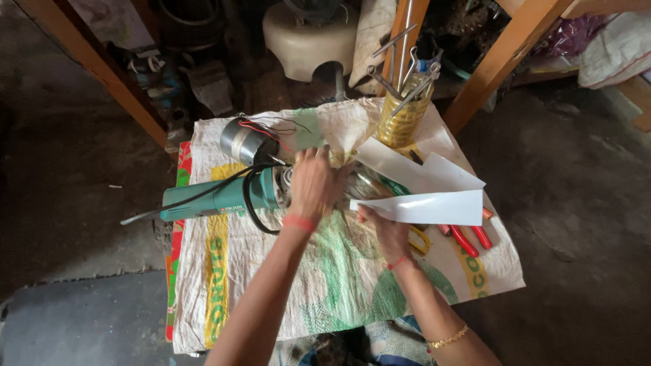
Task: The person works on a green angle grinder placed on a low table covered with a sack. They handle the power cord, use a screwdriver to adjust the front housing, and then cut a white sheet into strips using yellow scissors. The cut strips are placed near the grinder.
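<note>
- Right hand pinches a white paper strip at its near end; keeping it taut looks wise.
- Left hand closes over a metal part, mostly hidden.
- Beyond the grips: green grinder, tool jar.

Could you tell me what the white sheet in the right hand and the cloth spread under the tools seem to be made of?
The white sheet in the right hand looks like stiff, slightly glossy paper or thin plastic; it holds flat with crisp edges. The cloth seems to be a woven plastic sack, matte, printed, with wrinkles and frayed edges.
</note>
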